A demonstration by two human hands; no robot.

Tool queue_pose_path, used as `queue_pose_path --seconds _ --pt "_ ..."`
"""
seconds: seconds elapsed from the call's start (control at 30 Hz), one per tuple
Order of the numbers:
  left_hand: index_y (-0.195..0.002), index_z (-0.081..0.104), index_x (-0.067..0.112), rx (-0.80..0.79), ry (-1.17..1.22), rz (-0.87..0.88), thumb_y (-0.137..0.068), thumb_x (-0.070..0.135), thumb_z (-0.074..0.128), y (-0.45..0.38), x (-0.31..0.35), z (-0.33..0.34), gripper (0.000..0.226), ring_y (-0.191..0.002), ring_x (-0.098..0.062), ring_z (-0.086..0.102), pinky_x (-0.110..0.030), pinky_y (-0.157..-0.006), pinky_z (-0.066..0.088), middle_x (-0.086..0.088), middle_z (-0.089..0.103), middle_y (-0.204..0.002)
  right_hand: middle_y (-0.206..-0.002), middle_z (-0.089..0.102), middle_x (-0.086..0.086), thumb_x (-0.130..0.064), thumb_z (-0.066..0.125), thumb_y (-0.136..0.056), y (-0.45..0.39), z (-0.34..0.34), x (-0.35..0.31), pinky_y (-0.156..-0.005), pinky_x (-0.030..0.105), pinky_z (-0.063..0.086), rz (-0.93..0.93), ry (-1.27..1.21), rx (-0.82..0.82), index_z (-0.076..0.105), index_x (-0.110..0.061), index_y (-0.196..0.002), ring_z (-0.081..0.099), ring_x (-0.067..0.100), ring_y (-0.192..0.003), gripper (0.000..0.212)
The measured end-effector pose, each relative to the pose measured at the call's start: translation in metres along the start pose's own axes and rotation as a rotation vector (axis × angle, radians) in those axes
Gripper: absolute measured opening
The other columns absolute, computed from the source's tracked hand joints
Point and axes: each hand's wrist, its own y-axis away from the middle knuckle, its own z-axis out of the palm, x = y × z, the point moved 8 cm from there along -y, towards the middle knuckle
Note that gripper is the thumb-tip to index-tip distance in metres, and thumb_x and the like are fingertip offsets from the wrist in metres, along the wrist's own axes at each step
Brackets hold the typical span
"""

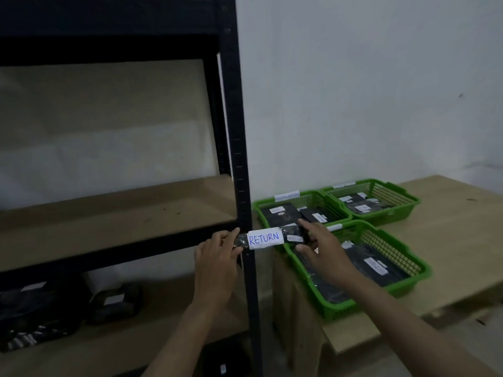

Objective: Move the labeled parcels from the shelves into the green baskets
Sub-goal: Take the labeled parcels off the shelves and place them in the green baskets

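Holding a dark wrapped parcel (272, 238) by its two ends, the person kept its white label, marked RETURN, turned up toward the eyes, most likely so the word could be read before a basket was chosen. The left hand (216, 257) pinched the left end, thumb below and fingertips curled over the top edge, closed on the wrapping just in front of the dark shelf post (239, 159). The right hand (321, 248) took the other end, with the forefinger stretched out along the top and the thumb under it, so that the parcel hung level between the two sets of fingers and touched nothing else.

Just beyond the right fingertips stood three green baskets on a wooden table (449, 235): a near basket (408, 284) directly below the right hand, a middle basket (258, 210) behind the fingers, and a far basket (405, 205) further off to their right. All three already held dark parcels with small white tags. The paper labels on their rims were too blurred to read, so which one matched I could not tell.

Below and left of the left hand, more parcels (114, 303) lay on the lower shelf, awaiting their turn.
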Motion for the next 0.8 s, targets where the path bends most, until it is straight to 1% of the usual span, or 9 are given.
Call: queue_pose_path --seconds 0.1,0.17,0.27,0.33,0.4,0.47,0.57,0.67,0.8 --pt "-0.108 0.065 0.010 -0.006 0.046 0.018 -0.083 0.028 0.041 0.000 0.020 0.023 0.040 -0.079 -0.017 0.058 -0.036 -0.066 0.051 -0.004 0.064 -0.089 -0.111 0.045 0.002 -0.008 0.064 -0.085 0.003 -0.012 0.027 -0.088 0.029 0.043 0.059 0.028 -0.008 0.041 -0.009 -0.137 0.045 0.013 -0.098 0.057" --pt "-0.108 0.063 0.012 0.000 0.088 0.023 -0.082 0.028 0.041 0.000 0.030 0.039 0.038 -0.081 -0.012 0.045 -0.035 -0.067 0.051 -0.004 0.064 -0.088 -0.115 0.048 0.006 -0.009 0.064 -0.084 0.004 -0.021 0.042 -0.088 0.027 0.041 0.089 0.057 -0.012 0.041 -0.009 -0.137 0.047 0.016 -0.102 0.057" --pt "-0.107 0.059 0.016 -0.003 0.116 0.036 -0.081 0.030 0.042 -0.001 0.048 0.064 0.034 -0.080 -0.011 0.040 -0.029 -0.074 0.043 -0.002 0.063 -0.086 -0.114 0.046 0.004 -0.008 0.063 -0.085 0.005 -0.034 0.067 -0.091 0.027 0.040 0.125 0.066 -0.003 0.039 -0.010 -0.138 0.048 0.020 -0.109 0.058" --pt "-0.105 0.064 0.016 -0.034 0.100 0.042 -0.082 0.031 0.041 -0.002 0.061 0.082 0.037 -0.081 -0.011 0.040 -0.028 -0.073 0.043 0.000 0.063 -0.084 -0.116 0.046 0.005 -0.010 0.061 -0.087 0.005 -0.043 0.083 -0.090 0.027 0.041 0.129 0.086 0.002 0.040 -0.012 -0.138 0.049 0.020 -0.109 0.056" --pt "-0.104 0.066 0.015 -0.079 0.108 0.050 -0.082 0.032 0.040 -0.006 0.076 0.101 0.038 -0.082 -0.012 0.042 -0.029 -0.075 0.042 0.001 0.063 -0.084 -0.121 0.047 0.008 -0.012 0.061 -0.087 0.004 -0.054 0.101 -0.087 0.025 0.040 0.144 0.114 0.000 0.041 -0.013 -0.137 0.047 0.016 -0.104 0.054" --pt "-0.104 0.066 0.015 -0.109 0.115 0.060 -0.082 0.032 0.044 -0.011 0.094 0.118 0.036 -0.080 -0.012 0.050 -0.031 -0.072 0.046 0.001 0.063 -0.084 -0.124 0.045 0.007 -0.014 0.062 -0.087 0.001 -0.067 0.121 -0.086 0.023 0.039 0.146 0.133 -0.006 0.042 -0.011 -0.136 0.044 0.013 -0.099 0.053" --pt "-0.101 0.068 0.013 -0.145 0.099 0.073 -0.076 0.026 0.057 -0.024 0.123 0.144 0.030 -0.071 -0.022 0.064 -0.034 -0.062 0.052 -0.001 0.065 -0.085 -0.129 0.042 0.006 -0.017 0.062 -0.087 -0.008 -0.089 0.150 -0.095 0.025 0.037 0.124 0.152 -0.010 0.042 -0.008 -0.136 0.046 0.018 -0.111 0.054" --pt "-0.103 0.067 0.012 -0.185 0.099 0.056 -0.082 0.028 0.045 -0.040 0.156 0.171 0.035 -0.072 -0.023 0.064 -0.036 -0.064 0.052 -0.002 0.065 -0.086 -0.129 0.044 0.007 -0.022 0.061 -0.087 -0.018 -0.114 0.185 -0.101 0.027 0.033 0.094 0.188 -0.025 0.041 -0.008 -0.137 0.042 0.022 -0.121 0.056" --pt "-0.102 0.068 0.010 -0.226 0.080 0.051 -0.083 0.025 0.045 -0.055 0.200 0.209 0.034 -0.071 -0.026 0.065 -0.037 -0.066 0.052 -0.005 0.066 -0.086 -0.125 0.047 0.009 -0.025 0.062 -0.086 -0.030 -0.147 0.230 -0.101 0.028 0.034 0.035 0.225 -0.057 0.044 -0.008 -0.135 0.044 0.023 -0.119 0.054"
